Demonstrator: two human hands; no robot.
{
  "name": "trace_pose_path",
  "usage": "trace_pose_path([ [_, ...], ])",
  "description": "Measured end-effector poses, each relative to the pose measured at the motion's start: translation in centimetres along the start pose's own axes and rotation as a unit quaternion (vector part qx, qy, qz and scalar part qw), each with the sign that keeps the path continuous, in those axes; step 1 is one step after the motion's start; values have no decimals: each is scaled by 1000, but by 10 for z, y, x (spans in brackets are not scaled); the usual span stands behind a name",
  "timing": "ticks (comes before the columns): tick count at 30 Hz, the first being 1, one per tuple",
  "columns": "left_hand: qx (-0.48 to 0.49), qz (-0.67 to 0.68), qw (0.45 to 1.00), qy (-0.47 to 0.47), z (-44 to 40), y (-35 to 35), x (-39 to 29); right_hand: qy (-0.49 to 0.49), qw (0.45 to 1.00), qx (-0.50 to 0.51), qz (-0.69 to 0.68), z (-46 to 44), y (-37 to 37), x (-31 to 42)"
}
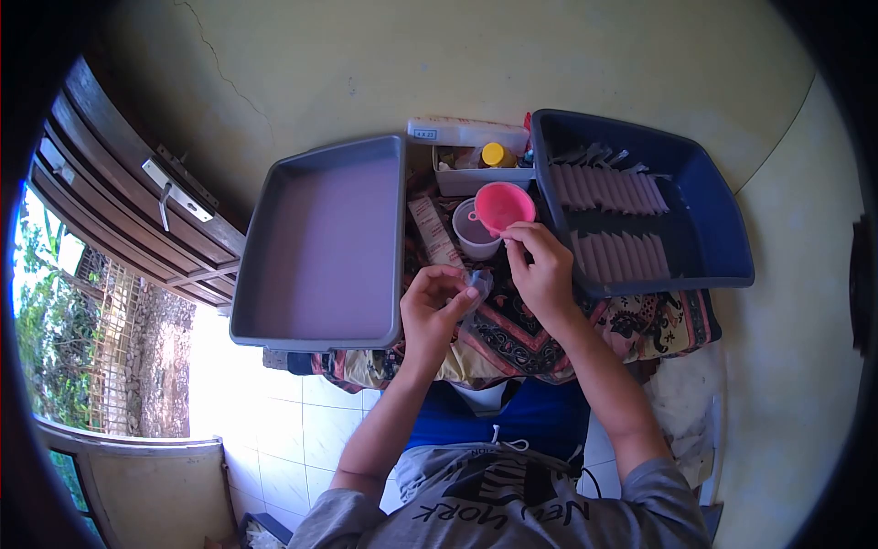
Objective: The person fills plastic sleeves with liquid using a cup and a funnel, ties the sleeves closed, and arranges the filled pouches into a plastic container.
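Note:
My left hand (432,309) pinches a small clear plastic bag (479,282) between thumb and fingers. In my right hand (546,273), the thumb and fingertips grip the rim of a pink funnel (505,209), which is tilted with its wide mouth toward me. Partly behind the funnel stands a white plastic cup (476,243); what is inside it is hard to make out. To the left of my hands, a grey-blue tub (400,274) holds pale purple liquid (329,247). The funnel's spout is hidden.
At the right, a dark blue tub (709,206) holds two rows of filled purple packets (608,188). A printed strip pack (434,229) lies beside the cup. Behind are a box (476,181), a yellow-capped bottle (495,154) and a plastic roll (466,133). Patterned cloth (517,334) covers the table.

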State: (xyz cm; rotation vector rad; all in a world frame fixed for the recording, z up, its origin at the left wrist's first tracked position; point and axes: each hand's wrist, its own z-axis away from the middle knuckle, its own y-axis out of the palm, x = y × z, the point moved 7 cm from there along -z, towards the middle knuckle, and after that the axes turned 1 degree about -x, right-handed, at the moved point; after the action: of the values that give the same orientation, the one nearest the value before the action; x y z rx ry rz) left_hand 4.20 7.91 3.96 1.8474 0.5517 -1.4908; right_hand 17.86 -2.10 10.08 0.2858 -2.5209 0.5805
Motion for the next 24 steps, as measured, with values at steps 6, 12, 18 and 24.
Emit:
trace_pose_path([
  [6,-2,-4,1000,9,-4,2,-3,-28,999,-42,-8,-4,-13,10],
  [12,-8,-19,1000,18,-11,5,-5,53,983,-51,-167,-3,-27,9],
  [18,9,-70,996,58,-17,11,-15,105,947,-63,-295,-9,-51,21],
  [24,24,-89,993,78,-18,16,-22,108,940,-52,-318,-10,-63,28],
])
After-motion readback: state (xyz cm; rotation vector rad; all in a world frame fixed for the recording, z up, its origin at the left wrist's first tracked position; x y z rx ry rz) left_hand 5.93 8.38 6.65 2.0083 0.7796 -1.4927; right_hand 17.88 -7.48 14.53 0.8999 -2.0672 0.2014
